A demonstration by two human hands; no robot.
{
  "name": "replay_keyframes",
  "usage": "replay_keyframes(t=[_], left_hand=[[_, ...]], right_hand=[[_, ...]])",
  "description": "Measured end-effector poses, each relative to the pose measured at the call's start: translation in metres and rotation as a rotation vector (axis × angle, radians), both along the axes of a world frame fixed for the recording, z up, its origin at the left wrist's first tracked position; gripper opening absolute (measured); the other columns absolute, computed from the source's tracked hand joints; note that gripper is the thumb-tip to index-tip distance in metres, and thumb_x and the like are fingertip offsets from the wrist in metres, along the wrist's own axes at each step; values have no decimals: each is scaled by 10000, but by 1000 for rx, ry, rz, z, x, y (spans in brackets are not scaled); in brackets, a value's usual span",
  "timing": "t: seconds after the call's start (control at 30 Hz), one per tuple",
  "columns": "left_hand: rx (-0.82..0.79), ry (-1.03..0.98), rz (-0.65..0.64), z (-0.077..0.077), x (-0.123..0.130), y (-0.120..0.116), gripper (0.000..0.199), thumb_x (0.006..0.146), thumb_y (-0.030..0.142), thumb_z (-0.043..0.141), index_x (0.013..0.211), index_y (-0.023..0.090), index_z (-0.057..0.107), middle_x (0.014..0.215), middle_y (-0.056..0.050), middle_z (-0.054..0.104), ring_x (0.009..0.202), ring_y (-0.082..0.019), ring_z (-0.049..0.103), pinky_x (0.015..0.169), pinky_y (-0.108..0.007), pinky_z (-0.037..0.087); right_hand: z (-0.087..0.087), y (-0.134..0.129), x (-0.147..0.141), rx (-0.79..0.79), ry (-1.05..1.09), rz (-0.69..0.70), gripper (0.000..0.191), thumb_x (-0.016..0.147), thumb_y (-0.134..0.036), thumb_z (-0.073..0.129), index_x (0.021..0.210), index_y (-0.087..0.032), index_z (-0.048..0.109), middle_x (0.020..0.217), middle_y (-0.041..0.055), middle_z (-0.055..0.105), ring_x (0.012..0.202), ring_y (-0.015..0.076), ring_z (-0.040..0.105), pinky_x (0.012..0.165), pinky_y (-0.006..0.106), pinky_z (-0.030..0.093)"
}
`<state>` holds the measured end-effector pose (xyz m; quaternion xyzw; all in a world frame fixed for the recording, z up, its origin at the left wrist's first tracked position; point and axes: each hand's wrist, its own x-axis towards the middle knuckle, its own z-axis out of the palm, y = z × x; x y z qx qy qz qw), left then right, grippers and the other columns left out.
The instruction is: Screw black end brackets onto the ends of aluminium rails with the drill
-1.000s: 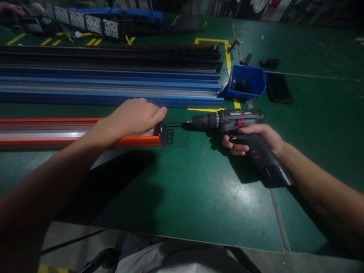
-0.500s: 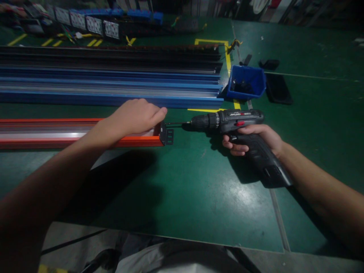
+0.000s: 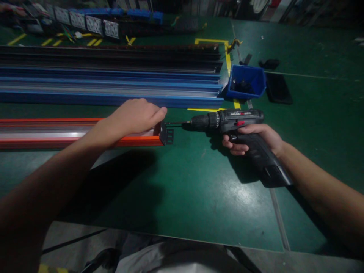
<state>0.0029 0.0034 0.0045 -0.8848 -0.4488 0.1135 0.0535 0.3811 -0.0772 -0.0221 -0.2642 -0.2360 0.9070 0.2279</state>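
Green tabletop [image 3: 199, 197] is crossed, toward nine o'clock, by an orange channel [image 3: 139, 141], clasped by the left hand [image 3: 135, 116]; toward three, a drill [image 3: 247, 115] is gripped by the right hand [image 3: 271, 139]; its bit [image 3: 178, 123] could be dislodged by tilting.

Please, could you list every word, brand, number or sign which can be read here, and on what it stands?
None can be read with certainty.
Drill, side of the body: pale lettering, too blurred to read.
Drill's collar ring: small pale marks, too small to read.
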Motion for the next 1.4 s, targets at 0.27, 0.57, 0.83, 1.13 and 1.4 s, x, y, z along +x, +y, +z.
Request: replay_keyframes(t=[0.27,0.57,0.83,1.13,1.4], left_hand=[[20,52,-73,0,-1,0,712,1052,498,139,1200,162,749,918,-163,762,873,-321,730,781,-420,511],[29,16,-70,-1,-2,2,730,1055,515,138,1185,167,766,882,-154,761,819,-299,726,747,-402,507],[46,30,-67,0,0,-1,708,1063,488,130,1145,174,760,877,-147,765,802,-278,729,761,-392,515],[38,15,-35,-1,-1,1,720,1057,523,139,1167,167,755,884,-137,758,839,-296,732,785,-400,507],[-1,37,-12,1,1,0,737,1047,534,130,1232,164,740,957,-152,771,904,-308,726,870,-420,501]], right_hand=[[-2,1,2,-5,22,-1,285,924,-221,622,1132,-27,647,969,140,694,644,109,568,668,264,559],[-2,1,1,-4,23,4,279,928,-221,617,1138,-39,628,969,140,693,648,110,569,669,260,567],[0,0,0,1,25,1,282,922,-215,625,1130,-25,635,963,139,698,649,106,574,671,253,560],[-1,0,0,-15,14,-13,283,927,-211,607,1153,-41,608,961,136,690,636,108,566,662,259,558],[-1,1,0,-22,35,5,290,925,-219,627,1135,-20,611,963,148,693,651,105,583,675,246,564]])
